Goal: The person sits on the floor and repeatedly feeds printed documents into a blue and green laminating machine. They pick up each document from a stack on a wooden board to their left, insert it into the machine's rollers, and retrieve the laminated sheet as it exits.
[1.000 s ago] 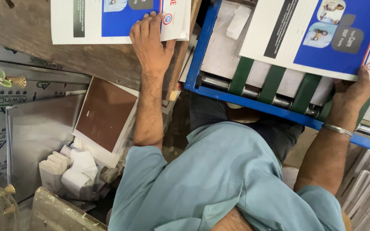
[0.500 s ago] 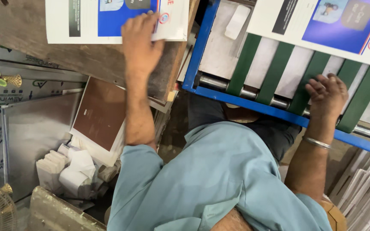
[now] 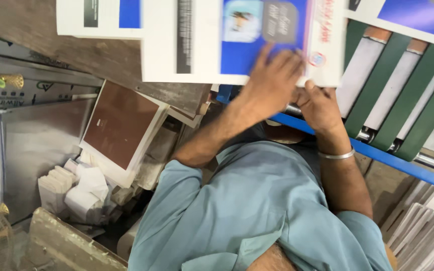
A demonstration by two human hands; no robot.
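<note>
The person wears a loose, pale teal short-sleeved shirt (image 3: pixel 257 211), its fabric creased across the middle. A thin silver bangle (image 3: pixel 335 155) circles the wrist just above the shirt's right sleeve.

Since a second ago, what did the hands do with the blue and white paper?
Both hands came together: the left hand left the stack, the right hand left the green belts, and both now hold one printed sheet, carried left. The brown board stayed put.

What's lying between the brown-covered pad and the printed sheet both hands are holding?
In the head view, a dark wooden board lies between the brown-covered pad and the printed sheet.
</note>
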